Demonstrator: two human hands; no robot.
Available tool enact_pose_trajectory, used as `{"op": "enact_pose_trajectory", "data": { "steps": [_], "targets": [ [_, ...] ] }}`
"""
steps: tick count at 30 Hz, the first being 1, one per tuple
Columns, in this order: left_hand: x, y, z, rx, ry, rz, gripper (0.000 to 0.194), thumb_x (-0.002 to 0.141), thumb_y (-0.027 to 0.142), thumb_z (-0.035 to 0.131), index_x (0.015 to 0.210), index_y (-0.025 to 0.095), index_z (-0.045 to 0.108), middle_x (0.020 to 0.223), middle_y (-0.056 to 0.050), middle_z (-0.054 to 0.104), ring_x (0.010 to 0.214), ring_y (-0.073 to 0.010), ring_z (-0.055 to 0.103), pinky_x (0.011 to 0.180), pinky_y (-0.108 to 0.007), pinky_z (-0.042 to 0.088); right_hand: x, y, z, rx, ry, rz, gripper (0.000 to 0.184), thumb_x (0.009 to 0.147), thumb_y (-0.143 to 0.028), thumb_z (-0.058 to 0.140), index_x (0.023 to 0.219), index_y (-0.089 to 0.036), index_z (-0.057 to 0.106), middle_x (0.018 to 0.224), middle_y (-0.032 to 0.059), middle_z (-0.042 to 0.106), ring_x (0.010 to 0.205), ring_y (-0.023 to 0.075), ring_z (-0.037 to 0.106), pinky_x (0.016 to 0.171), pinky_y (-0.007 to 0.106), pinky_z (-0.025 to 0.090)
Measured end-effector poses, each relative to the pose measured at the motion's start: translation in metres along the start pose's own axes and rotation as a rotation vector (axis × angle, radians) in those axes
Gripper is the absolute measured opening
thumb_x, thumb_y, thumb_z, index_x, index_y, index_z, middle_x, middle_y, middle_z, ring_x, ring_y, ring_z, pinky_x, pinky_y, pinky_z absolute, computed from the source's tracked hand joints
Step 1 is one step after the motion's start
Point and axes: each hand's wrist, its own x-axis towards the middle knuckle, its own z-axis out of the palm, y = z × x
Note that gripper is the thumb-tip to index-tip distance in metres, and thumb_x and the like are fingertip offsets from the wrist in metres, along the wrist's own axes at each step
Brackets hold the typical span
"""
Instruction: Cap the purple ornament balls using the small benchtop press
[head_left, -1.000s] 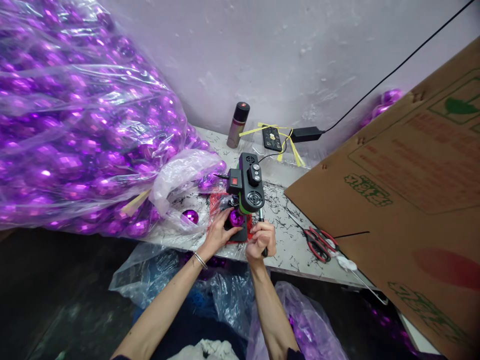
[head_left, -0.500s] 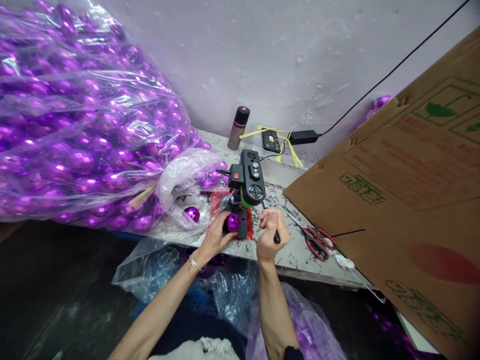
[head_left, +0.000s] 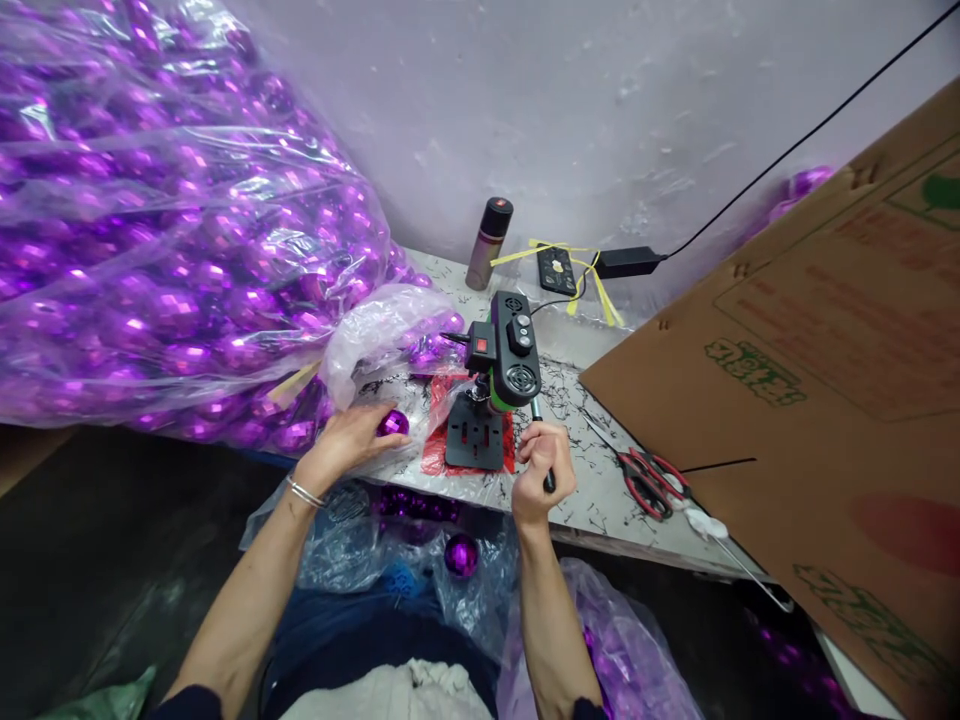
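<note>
My left hand (head_left: pixel 346 440) reaches to the table's left side, with thumb and fingers around a shiny purple faceted bauble (head_left: pixel 392 424). My right hand (head_left: pixel 544 470) is closed in a fist around the black-ended lever handle (head_left: pixel 550 482) of a small bench machine that looks like a drill press (head_left: pixel 514 350). Its slotted black base plate (head_left: pixel 475 440) is bare and lies on a red sheet (head_left: pixel 433 455). Another purple bauble (head_left: pixel 460 555) is below the table edge, over clear plastic (head_left: pixel 480 600) by my lap; whether it rests or falls I cannot tell.
A huge clear bag of purple baubles (head_left: pixel 187 250) fills the left. Behind the machine are a spray can (head_left: pixel 489 245), a dark phone-like slab (head_left: pixel 556 270) and a power adapter (head_left: pixel 628 262). Red-handled scissors (head_left: pixel 652 482) lie beside a large cardboard box (head_left: pixel 787 400) at right.
My left hand has left the base plate and moved left to the bauble on the table. The bauble from the plate is gone; one now shows below the edge. My right hand keeps the lever.
</note>
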Motion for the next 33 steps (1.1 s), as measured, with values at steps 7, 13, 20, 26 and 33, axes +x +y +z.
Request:
{"op": "enact_pose_trajectory", "data": {
  "steps": [7, 13, 20, 26, 33],
  "targets": [
    [-0.003, 0.024, 0.013, -0.859, 0.232, -0.094, 0.069, 0.079, 0.052, 0.082, 0.138, 0.02, 0.064, 0.133, -0.012, 0.074, 0.116, -0.0324, 0.073, 0.099, -0.046, 0.061, -0.004, 0.002, 0.0, -0.025, 0.004, 0.0, 0.041, 0.107, -0.027, 0.047, 0.067, -0.023, 0.053, 0.07, 0.0003, 0.06, 0.069, 0.0151, 0.062, 0.062, 0.031, 0.046],
    [-0.006, 0.069, 0.032, -1.714, 0.006, -0.267, 0.048, 0.076, 0.044, 0.085, 0.114, 0.019, 0.071, 0.107, -0.008, 0.079, 0.093, -0.0243, 0.077, 0.083, -0.037, 0.066, -0.001, 0.0, -0.001, -0.043, 0.003, -0.036, 0.04, 0.107, -0.025, 0.046, 0.068, -0.023, 0.053, 0.069, -0.0002, 0.059, 0.07, 0.0154, 0.063, 0.062, 0.031, 0.045],
    [0.005, 0.092, 0.074, -1.59, 0.253, -0.313, 0.061, 0.069, 0.043, 0.094, 0.118, 0.021, 0.064, 0.106, -0.004, 0.08, 0.097, -0.0218, 0.078, 0.094, -0.035, 0.062, 0.01, -0.013, -0.003, -0.071, -0.027, -0.022, 0.043, 0.109, -0.028, 0.045, 0.067, -0.023, 0.051, 0.067, -0.0016, 0.057, 0.068, 0.014, 0.062, 0.064, 0.029, 0.045],
    [0.015, 0.103, 0.106, -1.154, 0.372, -0.095, 0.075, 0.081, 0.052, 0.086, 0.139, 0.02, 0.053, 0.141, -0.018, 0.069, 0.129, -0.0321, 0.07, 0.114, -0.049, 0.054, 0.04, -0.04, 0.001, -0.007, -0.037, 0.146, 0.046, 0.11, -0.032, 0.048, 0.065, -0.023, 0.047, 0.065, -0.0025, 0.054, 0.065, 0.0121, 0.057, 0.062, 0.028, 0.042],
    [0.026, 0.101, 0.117, -0.689, 0.343, 0.13, 0.064, 0.092, 0.041, 0.08, 0.147, 0.022, 0.055, 0.146, -0.016, 0.067, 0.14, -0.0354, 0.063, 0.12, -0.056, 0.049, 0.046, -0.044, -0.002, -0.041, -0.08, 0.131, 0.046, 0.11, -0.033, 0.046, 0.065, -0.023, 0.048, 0.067, -0.0022, 0.055, 0.067, 0.0122, 0.057, 0.064, 0.029, 0.043]
  ]
}}
